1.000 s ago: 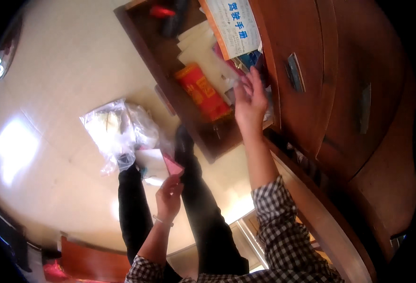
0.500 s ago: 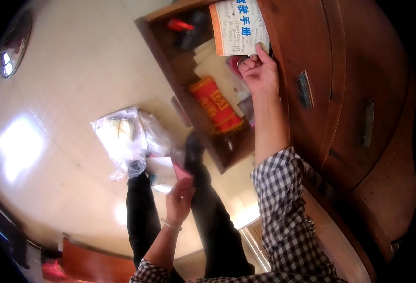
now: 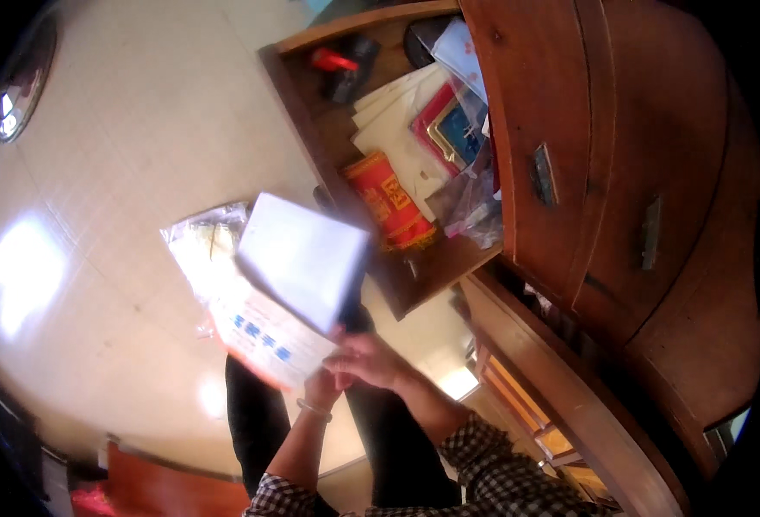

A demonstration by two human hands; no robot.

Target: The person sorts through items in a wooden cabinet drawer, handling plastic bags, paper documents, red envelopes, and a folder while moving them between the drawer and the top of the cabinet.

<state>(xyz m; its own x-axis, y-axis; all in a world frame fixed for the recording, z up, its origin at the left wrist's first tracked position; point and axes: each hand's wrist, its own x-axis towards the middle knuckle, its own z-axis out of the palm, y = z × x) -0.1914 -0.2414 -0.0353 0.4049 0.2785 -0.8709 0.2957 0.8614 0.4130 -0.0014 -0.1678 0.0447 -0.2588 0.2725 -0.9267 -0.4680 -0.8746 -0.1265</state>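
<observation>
At my lap, my left hand (image 3: 321, 389) and my right hand (image 3: 371, 360) meet at the lower right corner of two flat papers. One is a booklet (image 3: 268, 332) with an orange edge and blue print; my right hand is closed on its corner. Above it slants a white, blank-faced booklet (image 3: 304, 254), blurred by motion. My left hand is closed beneath, its fingers partly covered by my right hand and the papers. A clear plastic bag (image 3: 212, 241) with papers in it lies behind them, partly hidden.
To the right, an open wooden drawer (image 3: 289, 112) holds a red cloth roll (image 3: 390, 200), cream papers (image 3: 389, 129), a red-and-black object (image 3: 345, 69), a blue-and-red folder (image 3: 453, 133) and plastic bags (image 3: 479, 211). The cabinet front (image 3: 656, 138) stands beside it. A lower drawer (image 3: 570, 388) also sticks out.
My right hand has come out of the drawer down to my left hand, bringing the orange-edged booklet. The white booklet is now raised in front of the plastic bag. The drawer's folder is uncovered.
</observation>
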